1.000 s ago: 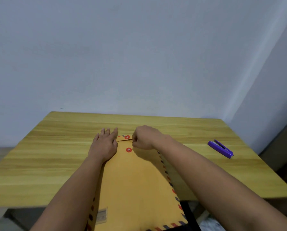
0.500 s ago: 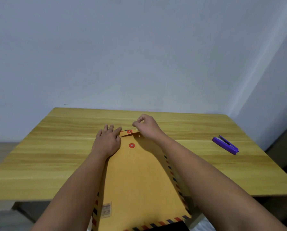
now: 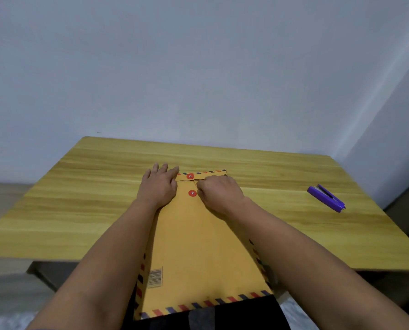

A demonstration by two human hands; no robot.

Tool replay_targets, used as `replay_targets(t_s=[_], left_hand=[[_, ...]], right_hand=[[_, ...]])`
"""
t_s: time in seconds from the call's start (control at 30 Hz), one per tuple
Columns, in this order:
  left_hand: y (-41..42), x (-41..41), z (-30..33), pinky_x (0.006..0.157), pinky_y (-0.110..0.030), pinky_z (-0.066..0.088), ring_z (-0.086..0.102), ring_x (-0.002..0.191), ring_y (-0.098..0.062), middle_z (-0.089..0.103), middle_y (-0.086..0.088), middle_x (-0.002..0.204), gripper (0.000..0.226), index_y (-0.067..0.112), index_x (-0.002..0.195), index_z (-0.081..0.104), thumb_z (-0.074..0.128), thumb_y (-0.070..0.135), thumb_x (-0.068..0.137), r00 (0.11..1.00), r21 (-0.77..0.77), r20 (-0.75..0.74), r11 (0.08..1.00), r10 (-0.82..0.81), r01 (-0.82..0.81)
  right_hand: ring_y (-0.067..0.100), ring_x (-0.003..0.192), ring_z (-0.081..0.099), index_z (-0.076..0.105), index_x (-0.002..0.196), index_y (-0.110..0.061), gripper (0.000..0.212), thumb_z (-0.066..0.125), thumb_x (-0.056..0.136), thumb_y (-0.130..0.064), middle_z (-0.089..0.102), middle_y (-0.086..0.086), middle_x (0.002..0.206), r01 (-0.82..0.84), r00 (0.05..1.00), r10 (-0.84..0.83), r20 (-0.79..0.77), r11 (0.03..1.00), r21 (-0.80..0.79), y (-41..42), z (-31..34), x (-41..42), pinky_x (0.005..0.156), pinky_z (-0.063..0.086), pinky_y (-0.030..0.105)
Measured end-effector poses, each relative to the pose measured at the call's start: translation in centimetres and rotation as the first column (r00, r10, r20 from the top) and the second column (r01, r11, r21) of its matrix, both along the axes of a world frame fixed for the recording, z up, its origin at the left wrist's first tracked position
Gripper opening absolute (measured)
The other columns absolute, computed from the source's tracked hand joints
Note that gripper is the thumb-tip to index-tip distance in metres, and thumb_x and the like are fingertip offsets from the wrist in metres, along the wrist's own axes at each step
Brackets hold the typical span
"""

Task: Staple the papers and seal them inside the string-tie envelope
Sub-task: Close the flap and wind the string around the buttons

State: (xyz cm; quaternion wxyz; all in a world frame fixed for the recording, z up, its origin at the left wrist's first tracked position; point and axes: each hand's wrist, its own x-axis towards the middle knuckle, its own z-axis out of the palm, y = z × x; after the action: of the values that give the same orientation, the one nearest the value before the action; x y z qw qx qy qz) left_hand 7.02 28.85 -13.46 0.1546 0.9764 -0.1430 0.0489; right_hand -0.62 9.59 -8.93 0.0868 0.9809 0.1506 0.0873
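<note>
One wooden table [image 3: 79, 210] carries everything, and the one string-tie envelope [image 3: 198, 246] serves as the landmark: it lies lengthwise at the table's middle, flap end away from the person, near end overhanging the table's front edge. The left hand [image 3: 159, 188] lies flat with straight fingers on the envelope's far left corner, probably to stop it sliding. The right hand [image 3: 219, 192], curled at the flap's right side, appears to pinch the thin string [image 3: 195, 179] beside the two red discs, upper disc [image 3: 190, 176] and lower disc [image 3: 192, 193], likely for winding. One purple stapler [image 3: 326, 198] rests well right of the envelope. No papers show, presumably already inside.
</note>
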Motion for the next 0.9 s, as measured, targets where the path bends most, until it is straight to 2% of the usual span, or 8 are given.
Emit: replay_targets(t_s=[0.17, 0.23, 0.4, 0.63, 0.83, 0.9], left_hand=[[-0.1, -0.1, 0.2, 0.125, -0.048, 0.012, 0.015, 0.155, -0.030, 0.027, -0.008, 0.166, 0.052, 0.034, 0.153, 0.040, 0.033, 0.032, 0.102, 1.000, 0.027, -0.008, 1.000, 0.003, -0.003], [-0.1, -0.1, 0.3, 0.125, -0.048, 0.012, 0.015, 0.155, -0.030, 0.027, -0.008, 0.166, 0.052, 0.034, 0.153, 0.039, 0.033, 0.032, 0.102, 1.000, 0.034, -0.006, 0.999, 0.003, -0.002], [-0.1, -0.1, 0.3, 0.125, -0.048, 0.013, 0.017, 0.155, -0.030, 0.028, -0.007, 0.165, 0.051, 0.034, 0.153, 0.040, 0.034, 0.032, 0.102, 1.000, 0.039, -0.003, 0.999, 0.007, -0.007], [-0.1, -0.1, 0.2, 0.125, -0.047, 0.012, 0.017, 0.155, -0.029, 0.027, -0.007, 0.166, 0.051, 0.035, 0.153, 0.039, 0.033, 0.033, 0.102, 1.000, 0.046, -0.003, 0.999, 0.014, -0.014], [0.0, -0.4, 0.3, 0.125, -0.047, 0.012, 0.017, 0.155, -0.029, 0.027, -0.007, 0.166, 0.052, 0.035, 0.154, 0.038, 0.032, 0.034, 0.103, 1.000, 0.052, 0.006, 0.999, 0.006, -0.006], [0.0, -0.5, 0.3, 0.125, -0.047, 0.012, 0.016, 0.155, -0.029, 0.027, -0.007, 0.166, 0.052, 0.034, 0.154, 0.037, 0.031, 0.033, 0.103, 1.000, 0.055, 0.007, 0.998, 0.001, -0.001]], right_hand=[[0.033, 0.094, 0.071, 0.073, 0.106, -0.015, 0.026, 0.047, 0.103, -0.015, 0.072, 0.006, 0.100, -0.028, 0.999, 0.020, -0.051, 0.986, -0.163, 1.0, 0.4, -1.0, 0.067, 0.045, 0.037], [0.034, 0.096, 0.071, 0.072, 0.111, -0.013, 0.028, 0.045, 0.106, -0.013, 0.072, 0.008, 0.104, -0.038, 0.998, 0.025, -0.062, 0.976, -0.216, 1.5, 0.7, -1.6, 0.068, 0.047, 0.038], [0.033, 0.103, 0.069, 0.069, 0.119, -0.011, 0.028, 0.043, 0.107, -0.012, 0.071, 0.010, 0.114, -0.034, 0.997, 0.013, -0.080, 0.961, -0.274, 2.9, 2.0, -3.1, 0.070, 0.039, 0.038], [0.032, 0.104, 0.068, 0.066, 0.124, -0.012, 0.029, 0.042, 0.108, -0.010, 0.069, 0.011, 0.113, 0.003, 0.997, -0.017, -0.072, 0.981, -0.193, 2.7, 2.1, -3.6, 0.072, 0.041, 0.039], [0.028, 0.090, 0.062, 0.073, 0.115, -0.017, 0.027, 0.048, 0.108, -0.023, 0.061, 0.005, 0.093, 0.044, 0.994, -0.030, -0.107, 0.991, 0.127, 1.7, 0.3, -2.8, 0.067, 0.039, 0.035], [0.029, 0.096, 0.065, 0.075, 0.117, -0.019, 0.027, 0.051, 0.107, -0.024, 0.068, 0.005, 0.100, 0.060, 0.994, -0.040, -0.105, 0.979, 0.196, 1.9, -0.2, -2.6, 0.068, 0.042, 0.035]])
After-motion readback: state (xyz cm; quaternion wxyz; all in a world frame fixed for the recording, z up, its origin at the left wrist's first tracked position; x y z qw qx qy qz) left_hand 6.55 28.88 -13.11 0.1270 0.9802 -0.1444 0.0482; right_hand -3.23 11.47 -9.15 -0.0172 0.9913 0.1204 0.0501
